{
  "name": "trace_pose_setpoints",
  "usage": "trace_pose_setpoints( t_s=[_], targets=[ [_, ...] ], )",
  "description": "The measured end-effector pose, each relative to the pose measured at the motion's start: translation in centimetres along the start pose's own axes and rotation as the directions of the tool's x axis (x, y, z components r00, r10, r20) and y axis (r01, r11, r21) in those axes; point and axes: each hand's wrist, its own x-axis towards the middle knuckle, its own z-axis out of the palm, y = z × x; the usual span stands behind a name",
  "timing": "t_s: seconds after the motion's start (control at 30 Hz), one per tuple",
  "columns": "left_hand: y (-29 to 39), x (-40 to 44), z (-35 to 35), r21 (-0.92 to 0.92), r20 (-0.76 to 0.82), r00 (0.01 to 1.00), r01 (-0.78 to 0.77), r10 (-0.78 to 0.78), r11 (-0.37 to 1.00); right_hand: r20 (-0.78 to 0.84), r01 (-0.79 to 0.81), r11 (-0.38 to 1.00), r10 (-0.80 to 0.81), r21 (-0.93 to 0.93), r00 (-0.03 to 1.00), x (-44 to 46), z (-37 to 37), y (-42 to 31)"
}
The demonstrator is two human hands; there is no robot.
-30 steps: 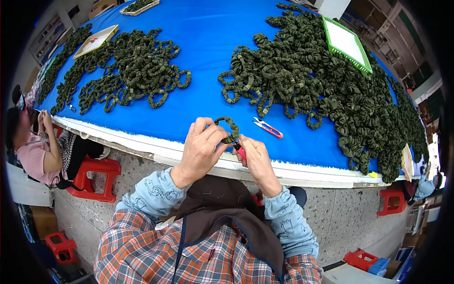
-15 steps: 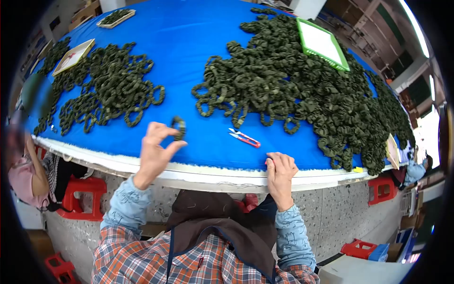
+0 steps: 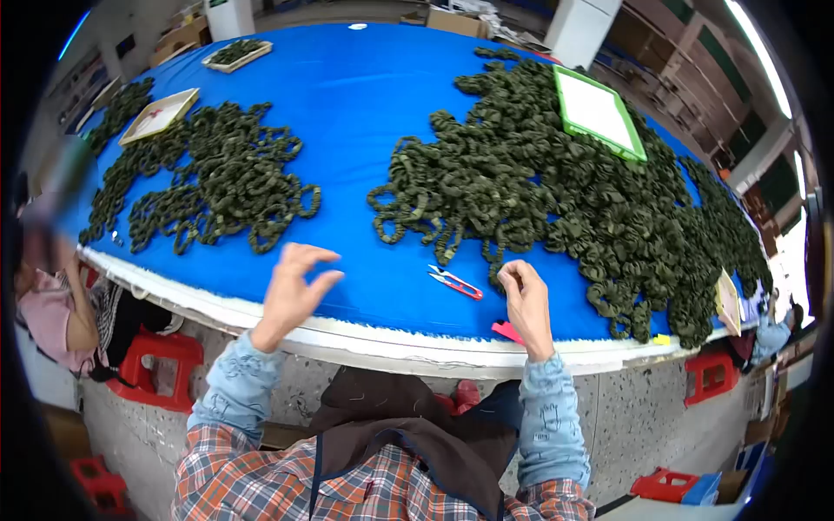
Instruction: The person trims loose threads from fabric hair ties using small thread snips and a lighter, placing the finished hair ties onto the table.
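Observation:
My left hand hovers over the blue cloth near the front edge, thumb and fingers apart with nothing between them. My right hand is at the front of the large pile, its fingertips pinched at a dark green scrunchie; the fingers partly hide the grip. Red-handled thread snips lie on the cloth between my hands. Beneath my right wrist, a small pink object rests at the table edge. The large heap of dark green scrunchies spreads across the right side.
Another scrunchie pile lies on the left, near a shallow cream tray. A green-rimmed tray sits on the large heap. Co-workers sit at the far left and far right. Red stools stand below the white table edge.
The scrunchie that was in my left hand is gone from it, and those fingers are empty. My right hand has left the table edge for the heap, uncovering the pink object. The view has shifted.

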Motion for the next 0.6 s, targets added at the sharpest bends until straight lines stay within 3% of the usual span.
trace_pose_setpoints(
  t_s=[0.07, 0.1, 0.17, 0.23, 0.27, 0.33, 0.43, 0.5, 0.6],
  targets=[
    [1.4, -0.8, 2.7, -0.219, 0.145, 0.989, 0.005, 0.027, 0.976, -0.110, 0.234, 0.962, -0.250, -0.142, 0.962, -0.6, 2.3, -0.7],
    [2.2, -0.9, 3.4, -0.213, 0.186, 0.981, -0.009, 0.050, 0.977, -0.181, 0.263, 0.940, -0.304, -0.218, 0.935, -0.5, 2.6, -0.8],
    [2.8, -1.2, 4.6, -0.196, 0.224, 0.967, -0.079, 0.123, 0.977, -0.284, 0.107, 0.793, -0.337, -0.600, 0.898, -0.4, 1.9, 0.3],
    [2.8, -1.6, 3.9, -0.218, 0.233, 0.970, -0.015, 0.067, 0.976, -0.353, -0.087, 0.628, -0.312, -0.773, 0.882, -0.6, 1.3, 4.9],
    [3.1, -1.6, 4.1, -0.257, 0.265, 0.964, 0.039, 0.031, 0.966, -0.361, -0.106, 0.617, -0.305, -0.779, 0.881, -0.5, 0.7, 6.0],
    [3.7, -1.7, 5.0, -0.333, 0.352, 0.936, 0.149, -0.024, 0.931, -0.160, 0.034, 0.848, -0.139, -0.529, 0.977, -0.5, -0.9, 7.5],
    [3.7, -2.1, 6.1, -0.418, 0.419, 0.907, 0.237, -0.046, 0.877, -0.166, 0.031, 0.826, -0.149, -0.562, 0.975, -0.4, -0.7, 7.0],
    [3.7, -2.0, 6.5, -0.467, 0.449, 0.888, 0.326, -0.097, 0.822, -0.136, -0.088, 0.856, 0.021, -0.509, 0.991, -0.1, -0.6, 6.5],
    [4.4, -1.7, 6.9, -0.499, 0.453, 0.887, 0.337, -0.091, 0.798, -0.186, -0.030, 0.862, -0.075, -0.506, 0.980, -0.4, -0.1, 3.6]
  ],
)
